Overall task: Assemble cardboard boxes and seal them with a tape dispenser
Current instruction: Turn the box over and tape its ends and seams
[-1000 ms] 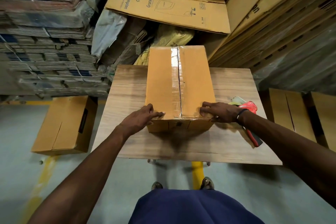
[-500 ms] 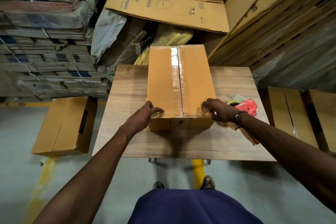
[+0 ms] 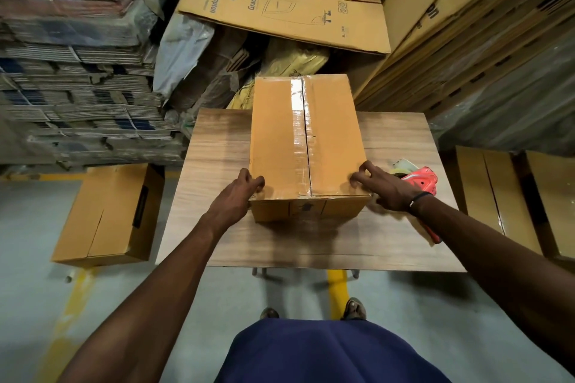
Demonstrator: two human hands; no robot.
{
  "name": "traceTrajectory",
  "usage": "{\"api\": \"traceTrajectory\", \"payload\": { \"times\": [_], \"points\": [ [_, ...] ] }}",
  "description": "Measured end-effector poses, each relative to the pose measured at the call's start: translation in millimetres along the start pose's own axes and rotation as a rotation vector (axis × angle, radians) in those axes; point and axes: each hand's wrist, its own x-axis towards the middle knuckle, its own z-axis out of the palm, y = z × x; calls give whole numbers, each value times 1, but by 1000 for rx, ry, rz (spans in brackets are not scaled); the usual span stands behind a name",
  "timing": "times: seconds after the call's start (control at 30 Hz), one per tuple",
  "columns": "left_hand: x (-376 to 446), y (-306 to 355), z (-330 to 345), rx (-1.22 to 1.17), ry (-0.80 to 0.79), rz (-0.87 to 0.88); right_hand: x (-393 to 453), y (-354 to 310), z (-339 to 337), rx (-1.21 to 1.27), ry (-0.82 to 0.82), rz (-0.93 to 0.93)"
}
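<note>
A closed brown cardboard box (image 3: 280, 140) stands on the wooden table (image 3: 217, 146), with clear tape running along its top centre seam. My left hand (image 3: 236, 193) grips the box's near left corner, thumb on top and fingers down the side. My right hand (image 3: 382, 186) grips the near right corner with curled fingers on the top edge. A red tape dispenser (image 3: 420, 180) lies on the table just right of my right hand, partly hidden by my wrist.
An assembled box (image 3: 105, 214) sits on the floor left of the table. More boxes (image 3: 510, 196) stand at the right. Stacks of flat cardboard (image 3: 280, 12) and bundled sheets (image 3: 71, 78) crowd behind the table. My feet are under the near table edge.
Both hands slid outward from the box's top near edge to its near corners, fingers now curled round the sides. The box stays in place on the table.
</note>
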Motion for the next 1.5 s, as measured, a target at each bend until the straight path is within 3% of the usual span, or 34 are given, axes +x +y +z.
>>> {"api": "traceTrajectory", "payload": {
  "times": [0.17, 0.3, 0.53, 0.8, 1.1, 1.23, 1.33, 1.5],
  "points": [
    [5, 13, 16, 0, 50, -151, 6, -1, 0, 43, -1, -2],
    [7, 29, 18, 84, -2, -279, 11, -4, -1, 33, -25, 29],
    [18, 48, 19, 299, -74, -358, 18, -12, 0, 29, -72, 135],
    [22, 48, 18, 242, -114, -379, 15, -14, -2, 16, -101, 143],
    [20, 58, 19, 347, -80, -410, 14, -23, -1, 40, -69, 169],
    [21, 60, 18, 288, -109, -426, 21, -23, 0, 100, -83, 213],
    [23, 56, 14, 20, -128, -508, 24, -27, 0, 187, -47, 254],
    [29, 68, 17, -327, 70, -714, 30, -53, 10, 389, 258, 682]
  ]
}}
